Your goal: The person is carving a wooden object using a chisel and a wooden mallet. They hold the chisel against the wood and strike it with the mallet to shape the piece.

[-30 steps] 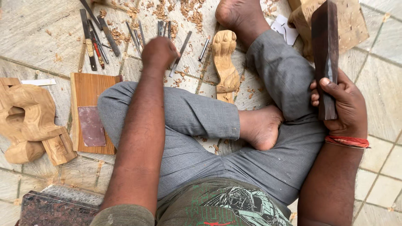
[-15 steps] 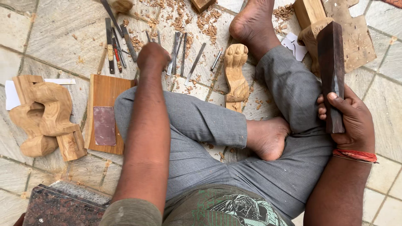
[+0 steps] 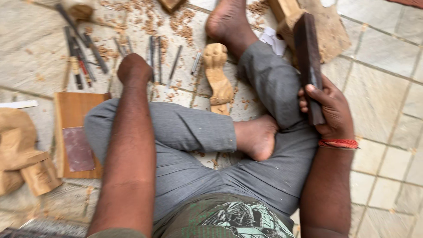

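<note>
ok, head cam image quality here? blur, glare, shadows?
Head view: motion blur smears the whole picture, worst at the left edge on the carved wood block and the chisels; the right hand on the dark mallet is somewhat crisper. Light is soft and even, no glare, no hard shadows.

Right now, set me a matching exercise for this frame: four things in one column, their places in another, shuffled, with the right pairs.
Things:
1. dark wooden block
2. carved wooden piece
3. row of chisels
4. flat board with a dark pad

Places:
A. on the floor left of the left knee
B. gripped upright in the right hand
C. on the floor at the left hand
D. lying between the legs, near the outstretched foot

Pairs: 1-B, 2-D, 3-C, 4-A
</note>
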